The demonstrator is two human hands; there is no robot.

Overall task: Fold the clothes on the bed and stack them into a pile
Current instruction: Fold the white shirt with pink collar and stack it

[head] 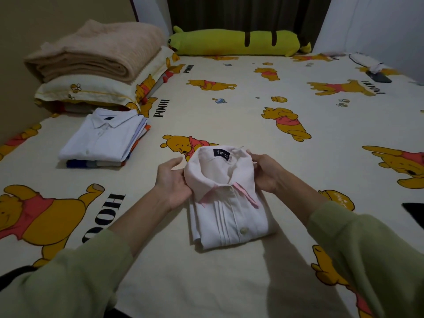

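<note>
The pale pink, button-front cotton shirt (229, 203) lay folded into a neat rectangle at the centre of the frame, on the cream bedsheet printed with yellow cartoon bears (229, 106). Both hands were on its collar end: the left hand (173, 181) gripped the left shoulder fold, thumb over the top and fingers tucked beneath, and the right hand (267, 172) did the same on the right side, fingers curled round the fabric. The collar end looked slightly raised off the sheet, though how far was hard to tell.

The folding itself looked finished, so this read as the lift-and-carry step. The next move likely called for raising the shirt level, keeping both grips even so the folded layers did not slide open, then carrying it toward the stack of folded clothes topped by a white collared shirt (103, 138) at the middle left of the frame.

The route across the sheet between shirt and stack showed only flat bedding. Beyond the stack, at the upper left, sat a printed pillow (96, 92) with a folded beige blanket (96, 53) on it, close behind the pile, so the landing had little slack on that far side. A long green plush toy (234, 42) lay along the top edge, well apart.
</note>
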